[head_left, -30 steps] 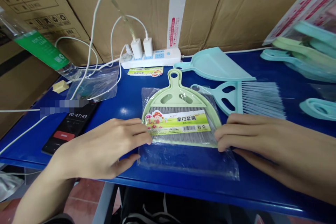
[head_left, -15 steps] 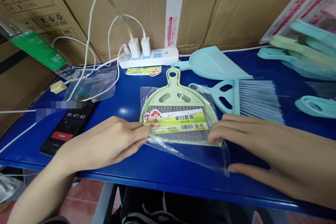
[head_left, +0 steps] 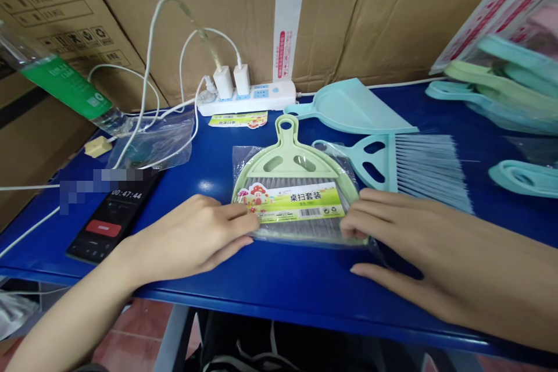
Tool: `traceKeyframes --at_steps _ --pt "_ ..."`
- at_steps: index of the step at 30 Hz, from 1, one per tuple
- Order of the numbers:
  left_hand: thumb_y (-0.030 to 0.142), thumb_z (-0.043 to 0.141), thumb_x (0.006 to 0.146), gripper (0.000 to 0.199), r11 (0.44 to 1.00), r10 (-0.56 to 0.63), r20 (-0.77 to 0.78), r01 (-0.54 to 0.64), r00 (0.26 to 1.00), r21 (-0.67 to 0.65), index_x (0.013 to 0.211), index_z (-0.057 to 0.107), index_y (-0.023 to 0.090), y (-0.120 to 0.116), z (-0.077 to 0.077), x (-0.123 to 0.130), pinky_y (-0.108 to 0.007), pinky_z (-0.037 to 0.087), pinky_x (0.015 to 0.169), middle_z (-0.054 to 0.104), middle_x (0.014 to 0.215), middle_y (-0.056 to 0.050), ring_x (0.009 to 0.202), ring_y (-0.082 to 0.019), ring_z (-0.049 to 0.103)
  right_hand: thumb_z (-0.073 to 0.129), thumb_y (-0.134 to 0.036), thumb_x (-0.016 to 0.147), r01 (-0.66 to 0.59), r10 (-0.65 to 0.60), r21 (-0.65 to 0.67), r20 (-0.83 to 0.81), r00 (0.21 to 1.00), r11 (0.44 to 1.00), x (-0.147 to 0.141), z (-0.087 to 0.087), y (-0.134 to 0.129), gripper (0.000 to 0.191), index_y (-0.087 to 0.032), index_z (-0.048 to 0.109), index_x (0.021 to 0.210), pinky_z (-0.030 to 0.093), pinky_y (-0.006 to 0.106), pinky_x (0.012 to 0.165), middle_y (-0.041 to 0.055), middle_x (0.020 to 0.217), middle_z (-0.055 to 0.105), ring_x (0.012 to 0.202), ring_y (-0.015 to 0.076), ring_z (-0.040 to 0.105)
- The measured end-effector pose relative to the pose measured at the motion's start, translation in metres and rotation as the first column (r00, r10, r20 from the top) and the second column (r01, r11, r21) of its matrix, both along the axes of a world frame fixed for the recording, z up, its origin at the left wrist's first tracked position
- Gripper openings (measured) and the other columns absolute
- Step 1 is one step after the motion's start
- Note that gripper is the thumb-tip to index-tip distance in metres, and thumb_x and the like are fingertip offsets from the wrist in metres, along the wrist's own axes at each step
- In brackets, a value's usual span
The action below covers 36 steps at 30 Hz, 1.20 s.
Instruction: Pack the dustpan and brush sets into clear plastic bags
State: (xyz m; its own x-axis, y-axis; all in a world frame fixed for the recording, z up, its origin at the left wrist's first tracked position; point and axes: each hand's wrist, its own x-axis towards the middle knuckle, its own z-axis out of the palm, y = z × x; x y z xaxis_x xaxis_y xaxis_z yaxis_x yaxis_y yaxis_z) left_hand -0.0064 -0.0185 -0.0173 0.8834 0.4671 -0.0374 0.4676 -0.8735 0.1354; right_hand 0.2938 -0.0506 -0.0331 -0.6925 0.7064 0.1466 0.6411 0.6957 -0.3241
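Bagged pale-green dustpan-and-brush set [head_left: 293, 186], flat on the table

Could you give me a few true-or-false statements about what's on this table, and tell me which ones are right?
1. The left hand and right hand both touch a clear plastic bag holding a green dustpan. True.
2. The right hand grips a plastic bottle. False: the bottle is far to the left, and the right hand is on the bag.
3. A mint-green brush lies on top of the green dustpan. False: it lies to the right of the bag.
4. A phone left of the bag shows 00:47:44. True.
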Motion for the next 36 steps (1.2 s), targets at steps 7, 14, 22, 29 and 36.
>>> traceKeyframes --at_steps 7,14,22,29,36 --pt "0.024 0.039 0.104 0.026 0.998 0.045 0.046 -0.043 0.998 -0.042 0.093 0.062 0.020 0.001 -0.001 -0.003 -0.028 0.040 0.056 0.069 0.084 0.000 0.063 -0.015 0.065 0.037 -0.019 0.100 -0.070 0.069 -0.060 -0.018 0.997 0.996 -0.001 -0.007 0.005 0.030 -0.022 0.060 0.082 0.049 0.035 0.066 0.0050 0.080 0.065 0.075 0.0212 0.062" --pt "0.023 0.039 0.103 0.029 0.987 0.126 0.086 -0.116 0.988 -0.108 0.095 0.066 0.020 0.002 -0.001 -0.001 -0.026 0.043 0.060 0.071 0.088 0.000 0.069 -0.014 0.069 0.036 -0.020 0.100 -0.024 0.016 -0.121 -0.073 0.997 0.992 -0.003 -0.010 0.006 0.030 -0.022 0.061 0.083 0.050 0.035 0.066 0.0046 0.082 0.066 0.075 0.0208 0.062" --pt "0.024 0.038 0.103 0.028 0.980 0.196 0.099 -0.190 0.976 -0.068 0.088 0.062 0.020 0.000 -0.005 0.003 -0.027 0.039 0.055 0.067 0.077 0.001 0.061 -0.015 0.065 0.038 -0.022 0.097 0.105 -0.119 -0.168 -0.074 0.990 0.980 -0.008 -0.010 0.007 0.025 -0.023 0.054 0.078 0.047 0.031 0.058 0.0040 0.077 0.064 0.065 0.0180 0.061" --pt "0.022 0.039 0.100 0.023 0.969 0.248 0.100 -0.245 0.964 -0.042 0.084 0.055 0.019 0.000 -0.010 0.008 -0.025 0.035 0.051 0.063 0.072 0.002 0.055 -0.012 0.058 0.042 -0.015 0.088 0.206 -0.218 -0.098 -0.137 0.966 0.974 -0.015 -0.013 0.006 0.012 -0.026 0.043 0.081 0.033 0.026 0.044 -0.0069 0.055 0.050 0.040 0.0108 0.042" --pt "0.021 0.040 0.096 0.020 0.956 0.294 0.139 -0.287 0.946 -0.064 0.080 0.052 0.020 -0.002 -0.012 0.010 -0.023 0.029 0.048 0.053 0.057 0.006 0.045 -0.009 0.048 0.043 -0.017 0.089 0.251 -0.264 -0.097 -0.166 0.950 0.963 -0.014 -0.025 0.005 0.011 -0.027 0.038 0.090 0.028 0.025 0.040 -0.0122 0.049 0.042 0.034 0.0102 0.034"
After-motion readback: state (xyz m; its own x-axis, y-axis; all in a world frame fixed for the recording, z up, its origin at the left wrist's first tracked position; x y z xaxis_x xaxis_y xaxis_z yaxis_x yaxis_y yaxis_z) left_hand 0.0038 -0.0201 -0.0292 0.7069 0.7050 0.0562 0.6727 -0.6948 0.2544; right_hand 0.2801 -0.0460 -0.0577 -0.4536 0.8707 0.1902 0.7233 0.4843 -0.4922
